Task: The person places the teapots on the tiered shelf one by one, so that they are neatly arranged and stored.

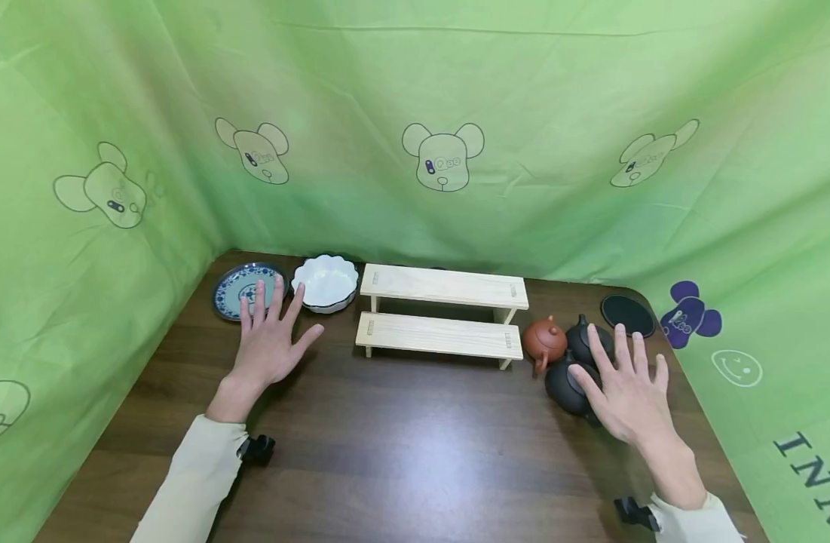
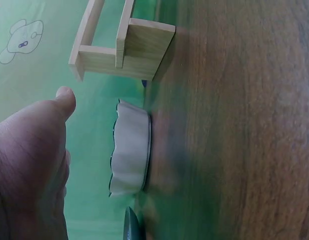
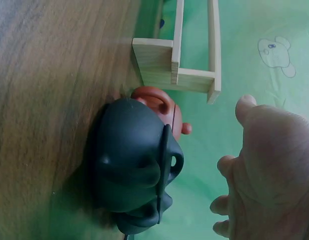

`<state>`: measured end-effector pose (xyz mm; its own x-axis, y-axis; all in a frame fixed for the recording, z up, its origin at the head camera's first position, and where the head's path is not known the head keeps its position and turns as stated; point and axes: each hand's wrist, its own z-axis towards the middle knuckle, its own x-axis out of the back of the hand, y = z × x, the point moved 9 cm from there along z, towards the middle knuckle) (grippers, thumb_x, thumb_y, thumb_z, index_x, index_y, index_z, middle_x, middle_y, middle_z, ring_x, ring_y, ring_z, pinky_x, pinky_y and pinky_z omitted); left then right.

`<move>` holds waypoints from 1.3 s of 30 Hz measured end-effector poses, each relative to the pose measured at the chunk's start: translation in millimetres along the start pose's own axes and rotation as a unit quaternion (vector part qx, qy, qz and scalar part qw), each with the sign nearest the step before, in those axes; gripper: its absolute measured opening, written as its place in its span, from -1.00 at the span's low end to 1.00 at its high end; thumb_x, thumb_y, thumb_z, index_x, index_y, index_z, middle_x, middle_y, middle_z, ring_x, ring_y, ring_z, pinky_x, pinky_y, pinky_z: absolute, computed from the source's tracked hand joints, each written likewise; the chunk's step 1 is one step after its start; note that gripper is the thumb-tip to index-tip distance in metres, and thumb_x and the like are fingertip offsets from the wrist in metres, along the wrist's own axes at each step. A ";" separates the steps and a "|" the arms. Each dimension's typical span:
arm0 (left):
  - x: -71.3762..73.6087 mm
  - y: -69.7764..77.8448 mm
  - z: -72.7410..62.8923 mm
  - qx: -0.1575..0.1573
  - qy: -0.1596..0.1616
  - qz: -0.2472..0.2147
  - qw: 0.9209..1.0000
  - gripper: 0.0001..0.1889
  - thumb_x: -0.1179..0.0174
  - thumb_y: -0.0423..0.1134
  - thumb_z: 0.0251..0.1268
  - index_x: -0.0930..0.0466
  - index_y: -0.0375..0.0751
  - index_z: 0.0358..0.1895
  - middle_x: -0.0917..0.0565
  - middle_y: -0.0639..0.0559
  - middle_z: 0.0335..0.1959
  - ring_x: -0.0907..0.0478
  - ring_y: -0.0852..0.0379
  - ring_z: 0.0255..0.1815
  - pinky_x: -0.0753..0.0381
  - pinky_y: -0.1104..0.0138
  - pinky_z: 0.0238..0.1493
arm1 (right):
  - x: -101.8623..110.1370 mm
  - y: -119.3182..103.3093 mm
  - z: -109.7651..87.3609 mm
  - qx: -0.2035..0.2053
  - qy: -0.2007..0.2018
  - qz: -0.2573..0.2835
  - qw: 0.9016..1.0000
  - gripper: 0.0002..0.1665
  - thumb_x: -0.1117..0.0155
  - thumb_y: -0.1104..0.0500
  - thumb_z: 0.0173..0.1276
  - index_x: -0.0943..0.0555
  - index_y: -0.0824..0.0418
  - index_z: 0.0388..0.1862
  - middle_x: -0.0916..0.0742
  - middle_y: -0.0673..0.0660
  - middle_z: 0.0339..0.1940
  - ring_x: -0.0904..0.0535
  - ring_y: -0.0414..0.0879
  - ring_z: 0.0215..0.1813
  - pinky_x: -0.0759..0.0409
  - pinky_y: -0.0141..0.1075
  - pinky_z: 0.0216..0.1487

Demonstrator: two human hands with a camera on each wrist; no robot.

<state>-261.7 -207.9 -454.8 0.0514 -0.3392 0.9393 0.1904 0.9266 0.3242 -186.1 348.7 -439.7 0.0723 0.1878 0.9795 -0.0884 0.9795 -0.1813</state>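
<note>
My left hand (image 1: 268,347) hovers with spread fingers just in front of a blue-and-white patterned plate (image 1: 226,296) and a white scalloped bowl (image 1: 326,283). It holds nothing; its fingertips overlap part of the plate in the head view. Over on the right, my right hand (image 1: 632,400) is spread out too, above and beside two black teapots. The nearer black teapot (image 1: 565,386) is partly covered by the thumb, and the farther black teapot (image 1: 584,339) sits behind it. A reddish-brown teapot (image 1: 545,341) stands to their left. In the right wrist view the right fingers are apart from the teapots.
A two-step light wooden stand (image 1: 442,335) occupies the back middle of the brown table (image 1: 401,452). At the back right corner lies a dark round tray (image 1: 628,315). Green cloth (image 1: 523,90) with printed bear heads hangs behind and along both sides.
</note>
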 end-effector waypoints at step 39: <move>-57.1 53.0 -24.8 0.019 0.089 -0.431 0.898 -0.56 -0.26 -0.33 0.71 -0.59 -0.26 0.53 -0.58 -0.24 0.51 -0.51 -0.25 0.54 -0.67 -0.07 0.49 | 12.0 50.5 -79.0 -0.128 0.346 0.197 0.908 -0.59 -0.37 0.29 0.52 -0.70 0.43 0.27 -0.71 0.38 0.14 -0.56 0.27 0.31 -0.45 -0.02 0.30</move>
<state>-230.2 -143.5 -494.1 0.0566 -0.9501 0.3067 0.2014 0.3118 0.9286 -111.2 406.2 -444.0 0.7000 0.4419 0.5610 -0.0155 0.7948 -0.6067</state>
